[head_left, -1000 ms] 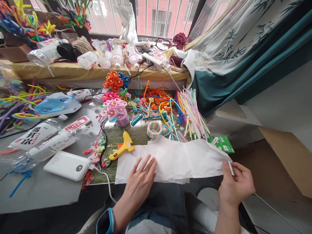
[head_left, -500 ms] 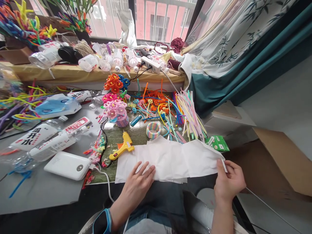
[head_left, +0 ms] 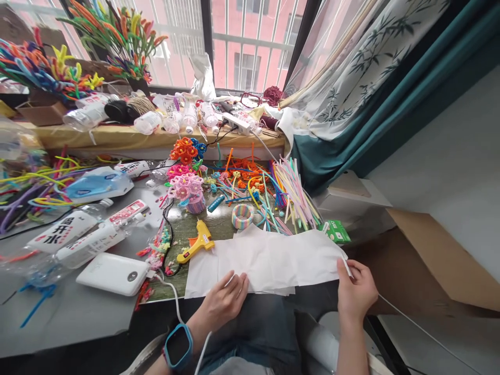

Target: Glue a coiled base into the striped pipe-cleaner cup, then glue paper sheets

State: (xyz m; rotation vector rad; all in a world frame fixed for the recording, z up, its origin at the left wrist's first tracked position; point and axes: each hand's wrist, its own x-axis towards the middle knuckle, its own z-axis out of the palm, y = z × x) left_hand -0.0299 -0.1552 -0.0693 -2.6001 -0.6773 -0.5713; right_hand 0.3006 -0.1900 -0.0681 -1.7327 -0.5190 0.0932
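Note:
A sheet of white tissue paper [head_left: 269,258] lies spread along the table's near edge. My left hand [head_left: 226,301] rests flat on its lower left part, fingers stretched out; a blue watch sits on that wrist. My right hand [head_left: 355,291] pinches the paper's right corner between thumb and fingers. A yellow glue gun [head_left: 197,244] lies just left of the paper. Behind the paper stand a striped ring [head_left: 242,215] and a pink pipe-cleaner flower bunch [head_left: 186,186].
Loose pipe cleaners [head_left: 289,192] pile behind the paper. A white power bank [head_left: 113,274] and plastic bottles [head_left: 78,237] lie at the left. A green box [head_left: 336,231] sits by the paper's right end. A cluttered windowsill [head_left: 128,136] and a cardboard sheet [head_left: 437,255] border the area.
The view has tilted up and back, so everything sits lower and smaller. My left hand has slid back toward the paper's near edge. My right hand keeps its pinch on the corner.

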